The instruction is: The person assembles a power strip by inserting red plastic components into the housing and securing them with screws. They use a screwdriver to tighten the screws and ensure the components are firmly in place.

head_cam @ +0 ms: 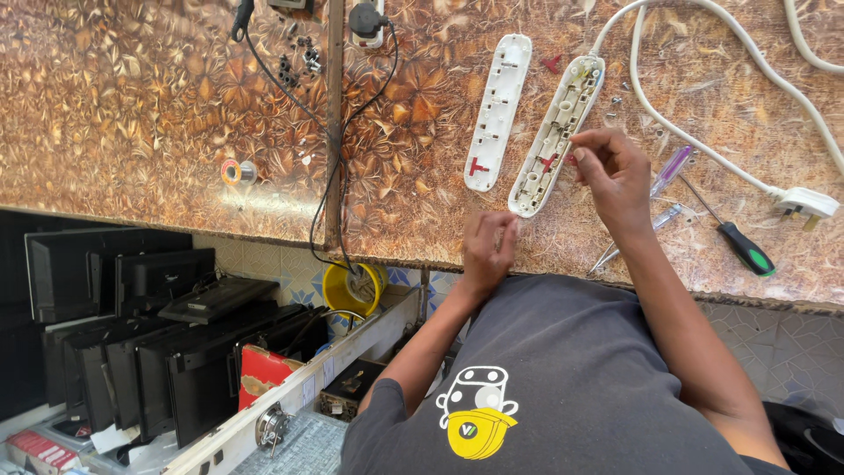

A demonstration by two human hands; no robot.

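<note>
I am at a brown table (132,105) with a shiny, leafy pattern on top. My right hand (615,171) rests on the open power strip (556,132), with my fingers pinched together at its side; I cannot tell if something tiny is between them. My left hand (488,251) is curled shut at the near end of the strip, right by the table edge, and I cannot tell what it grips. The white lid (497,110) lies just beside the strip. A green and black screwdriver (734,237) and a white plug (804,204) lie to the right. Below the table, black screens (132,343) stand in rows.
</note>
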